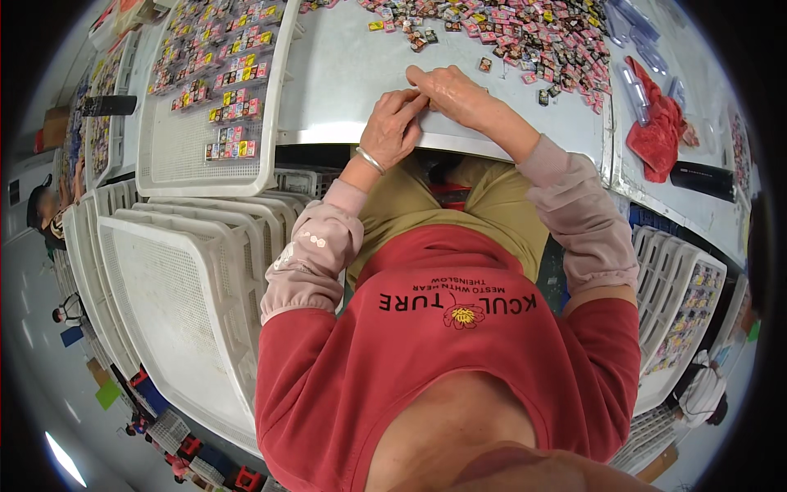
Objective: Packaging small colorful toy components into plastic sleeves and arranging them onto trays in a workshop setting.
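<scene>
Presently two hands in view, both at the near edge of the white table (336, 94): left hand (392, 127) and right hand (453, 94), touching at the fingertips. Fingers of the left bunched and bent toward the right; fingers of the right curled over them. Cannot tell whether a piece is clamped between them, the grip being hidden.

Count: small blocks (566, 61) loose on the table, too many to number, heaped beyond the right hand and thinning toward it; one stray block (485, 65) just beyond that hand. One white tray (172, 160) on the table at left, bearing many blocks in clear-packed rows (231, 148). One bracelet (371, 160), silver, left wrist. One red cloth (660, 135) at right, one black case (702, 181) near it.

Appearance: blocks small, box-like, flat-faced; pink, black, yellow and white, with patterned faces.

Writing: block faces bear print too small to read. Red shirt (459, 369) carries dark lettering, inverted in this view, around a flower with a yellow centre
</scene>
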A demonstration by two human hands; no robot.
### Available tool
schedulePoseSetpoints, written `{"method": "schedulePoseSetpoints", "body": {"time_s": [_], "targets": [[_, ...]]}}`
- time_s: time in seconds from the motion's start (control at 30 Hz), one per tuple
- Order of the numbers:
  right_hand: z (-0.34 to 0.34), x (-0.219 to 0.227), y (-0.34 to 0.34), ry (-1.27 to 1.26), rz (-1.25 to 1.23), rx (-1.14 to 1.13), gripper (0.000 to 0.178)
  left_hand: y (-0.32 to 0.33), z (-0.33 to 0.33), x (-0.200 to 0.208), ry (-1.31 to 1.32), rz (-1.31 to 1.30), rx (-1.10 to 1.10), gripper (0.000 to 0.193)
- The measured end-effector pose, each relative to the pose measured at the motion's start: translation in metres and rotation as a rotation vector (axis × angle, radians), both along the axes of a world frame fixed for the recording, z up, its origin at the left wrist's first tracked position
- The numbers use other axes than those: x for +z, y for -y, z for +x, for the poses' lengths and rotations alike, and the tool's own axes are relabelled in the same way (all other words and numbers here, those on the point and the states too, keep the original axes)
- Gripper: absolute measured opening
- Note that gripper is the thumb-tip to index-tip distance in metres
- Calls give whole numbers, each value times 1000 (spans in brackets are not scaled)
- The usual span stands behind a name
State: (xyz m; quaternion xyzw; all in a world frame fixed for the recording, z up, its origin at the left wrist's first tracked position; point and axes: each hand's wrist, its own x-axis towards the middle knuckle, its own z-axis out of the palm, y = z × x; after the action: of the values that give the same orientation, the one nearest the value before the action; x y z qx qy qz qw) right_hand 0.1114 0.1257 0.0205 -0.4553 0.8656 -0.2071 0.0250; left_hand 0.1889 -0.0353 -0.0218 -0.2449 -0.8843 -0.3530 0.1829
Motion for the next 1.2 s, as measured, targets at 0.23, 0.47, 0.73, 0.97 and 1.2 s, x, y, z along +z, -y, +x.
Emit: {"method": "schedulePoseSetpoints", "body": {"time_s": [0.23,0.47,0.73,0.97,1.2], "targets": [[11,-3,6,-94,-22,-58,27,-1,1,-3,-14,-78,-7,40],[-6,-16,-19,330,-195,-9,44,-2,0,-2,-22,-78,1,42],[7,-29,-19,26,-297,-84,35,-2,-1,-4,-11,-89,2,43],[0,-24,-10,-7,-310,53,31,-4,-1,-4,0,-84,23,43],[1,-16,3,60,-138,5,27,-2,0,-4,-39,-41,12,39]]}}
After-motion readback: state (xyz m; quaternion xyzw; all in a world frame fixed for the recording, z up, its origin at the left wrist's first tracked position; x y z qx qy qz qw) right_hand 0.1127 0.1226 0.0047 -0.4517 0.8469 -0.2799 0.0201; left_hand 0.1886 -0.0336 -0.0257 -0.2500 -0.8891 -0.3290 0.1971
